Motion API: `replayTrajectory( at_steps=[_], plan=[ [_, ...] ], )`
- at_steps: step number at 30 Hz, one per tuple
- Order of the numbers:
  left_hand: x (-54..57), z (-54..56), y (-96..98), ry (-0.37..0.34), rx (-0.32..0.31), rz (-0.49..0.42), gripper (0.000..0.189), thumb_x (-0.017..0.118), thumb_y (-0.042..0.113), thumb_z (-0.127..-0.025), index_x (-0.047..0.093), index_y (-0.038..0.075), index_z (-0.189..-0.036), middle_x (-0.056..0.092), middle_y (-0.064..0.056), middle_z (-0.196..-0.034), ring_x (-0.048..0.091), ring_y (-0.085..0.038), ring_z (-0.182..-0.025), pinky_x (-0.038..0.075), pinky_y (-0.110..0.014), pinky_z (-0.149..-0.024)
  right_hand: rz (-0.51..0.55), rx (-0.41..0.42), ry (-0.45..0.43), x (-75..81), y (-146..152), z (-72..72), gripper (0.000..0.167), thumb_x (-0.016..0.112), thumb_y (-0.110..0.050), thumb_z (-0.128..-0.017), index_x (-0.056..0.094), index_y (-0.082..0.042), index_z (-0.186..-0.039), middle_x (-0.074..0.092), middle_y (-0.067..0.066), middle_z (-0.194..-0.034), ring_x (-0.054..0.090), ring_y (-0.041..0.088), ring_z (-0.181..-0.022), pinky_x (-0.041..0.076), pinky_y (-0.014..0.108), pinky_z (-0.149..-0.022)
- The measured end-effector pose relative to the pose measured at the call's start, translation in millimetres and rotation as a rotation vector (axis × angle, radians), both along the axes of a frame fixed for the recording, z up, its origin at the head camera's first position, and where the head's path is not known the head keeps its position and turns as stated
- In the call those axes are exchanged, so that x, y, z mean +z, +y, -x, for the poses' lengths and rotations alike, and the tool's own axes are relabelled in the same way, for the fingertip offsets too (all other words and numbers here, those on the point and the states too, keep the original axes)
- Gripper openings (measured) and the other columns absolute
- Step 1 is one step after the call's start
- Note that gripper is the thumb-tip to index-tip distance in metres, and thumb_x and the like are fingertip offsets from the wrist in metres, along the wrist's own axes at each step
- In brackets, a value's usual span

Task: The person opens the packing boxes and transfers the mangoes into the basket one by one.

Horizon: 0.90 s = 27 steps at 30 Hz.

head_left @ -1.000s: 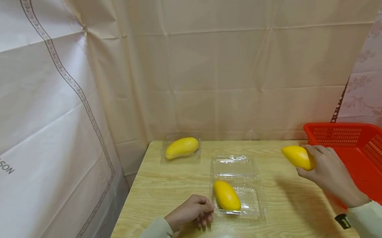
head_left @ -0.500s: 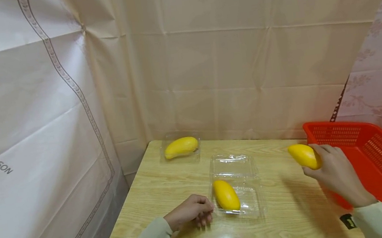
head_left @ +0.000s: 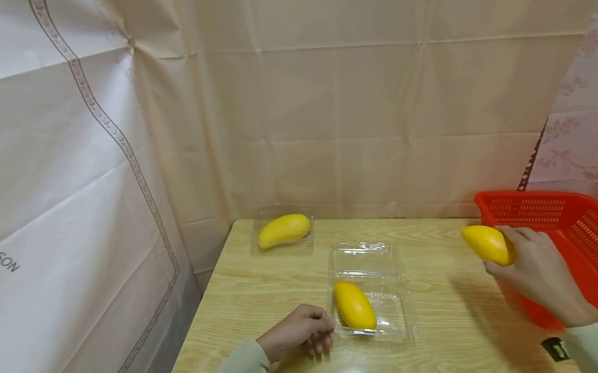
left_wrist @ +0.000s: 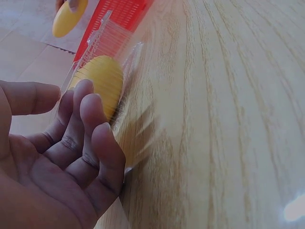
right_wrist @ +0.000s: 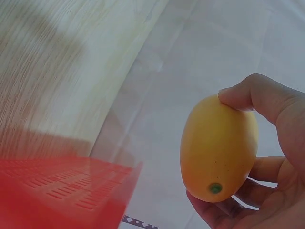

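Note:
My right hand (head_left: 537,272) grips a yellow mango (head_left: 488,245) in the air beside the basket's left side; its green stem spot shows in the right wrist view. An unlidded clear plastic clamshell box (head_left: 392,313) lies on the table, with a second mango (head_left: 355,306) in the left half of its near tray. Beside the box's left edge rests my left hand (head_left: 298,331), fingers loosely curled. Its thumb and index fingertips are at the plastic rim, and whether they touch it is hard to see. In the left wrist view the boxed mango (left_wrist: 102,81) shows past the fingertips.
A red perforated basket (head_left: 585,249) stands at the right of the wooden table (head_left: 266,285). Another clear box (head_left: 307,245) holding a yellow mango (head_left: 284,230) sits at the back left corner. Cloth sheets (head_left: 323,114) hang behind and left of the table.
My right hand has moved a little to the right with the mango, toward the basket. The left hand and the boxes have stayed in place.

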State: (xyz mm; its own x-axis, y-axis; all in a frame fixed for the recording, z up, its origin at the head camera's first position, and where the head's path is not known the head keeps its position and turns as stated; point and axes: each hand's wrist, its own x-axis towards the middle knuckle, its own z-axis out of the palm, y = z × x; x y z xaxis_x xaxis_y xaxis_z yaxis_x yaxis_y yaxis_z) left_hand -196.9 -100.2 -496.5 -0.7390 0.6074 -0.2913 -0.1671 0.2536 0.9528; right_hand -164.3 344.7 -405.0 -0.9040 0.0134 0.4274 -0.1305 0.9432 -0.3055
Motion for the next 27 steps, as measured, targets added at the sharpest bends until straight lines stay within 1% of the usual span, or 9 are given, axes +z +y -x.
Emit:
replayTrajectory(
  at_steps=[8, 13, 17, 23, 27],
  plan=[
    [-2.0, -1.0, 0.2, 0.012, -0.006, -0.029, 0.029, 0.061, 0.016, -0.103, 0.065, -0.012, -0.100, 0.069, -0.009, -0.077, 0.057, -0.012, -0.057, 0.050, -0.023, -0.051, -0.013, -0.010, 0.017, -0.7, 6.2, -0.8, 0.068, 0.084, -0.024, -0.078, 0.056, 0.015, -0.128, 0.059, 0.036, -0.112, 0.049, 0.046, -0.090, 0.039, 0.051, -0.070],
    [-0.9, -1.2, 0.5, 0.011, -0.003, -0.035, 0.028, 0.060, 0.016, -0.103, 0.065, -0.011, -0.099, 0.069, -0.009, -0.077, 0.057, -0.013, -0.058, 0.050, -0.023, -0.051, -0.022, -0.020, 0.030, -1.3, 12.4, -1.1, 0.070, 0.086, -0.026, -0.077, 0.057, 0.014, -0.126, 0.060, 0.035, -0.109, 0.050, 0.047, -0.089, 0.038, 0.049, -0.068],
    [0.2, -1.4, 0.7, 0.008, 0.001, -0.035, 0.027, 0.060, 0.016, -0.103, 0.065, -0.011, -0.099, 0.068, -0.009, -0.077, 0.057, -0.013, -0.059, 0.050, -0.024, -0.052, -0.018, -0.034, 0.005, -0.8, 16.9, -3.0, 0.070, 0.085, -0.026, -0.078, 0.056, 0.015, -0.126, 0.059, 0.035, -0.109, 0.049, 0.045, -0.088, 0.037, 0.047, -0.067],
    [0.3, -1.8, 1.2, 0.004, 0.005, -0.034, 0.028, 0.061, 0.016, -0.103, 0.065, -0.011, -0.098, 0.068, -0.008, -0.076, 0.057, -0.013, -0.058, 0.050, -0.023, -0.052, -0.007, -0.048, -0.023, -1.5, 23.7, -6.8, 0.068, 0.083, -0.023, -0.079, 0.055, 0.016, -0.127, 0.057, 0.037, -0.110, 0.047, 0.047, -0.090, 0.039, 0.053, -0.070],
    [0.6, -1.8, 1.0, 0.006, 0.003, -0.026, 0.027, 0.060, 0.015, -0.103, 0.065, -0.011, -0.098, 0.068, -0.008, -0.076, 0.057, -0.013, -0.059, 0.050, -0.023, -0.052, -0.004, -0.056, -0.031, -3.5, 28.3, -8.3, 0.067, 0.083, -0.023, -0.079, 0.055, 0.016, -0.126, 0.057, 0.037, -0.109, 0.047, 0.047, -0.090, 0.038, 0.054, -0.070]
  ],
)
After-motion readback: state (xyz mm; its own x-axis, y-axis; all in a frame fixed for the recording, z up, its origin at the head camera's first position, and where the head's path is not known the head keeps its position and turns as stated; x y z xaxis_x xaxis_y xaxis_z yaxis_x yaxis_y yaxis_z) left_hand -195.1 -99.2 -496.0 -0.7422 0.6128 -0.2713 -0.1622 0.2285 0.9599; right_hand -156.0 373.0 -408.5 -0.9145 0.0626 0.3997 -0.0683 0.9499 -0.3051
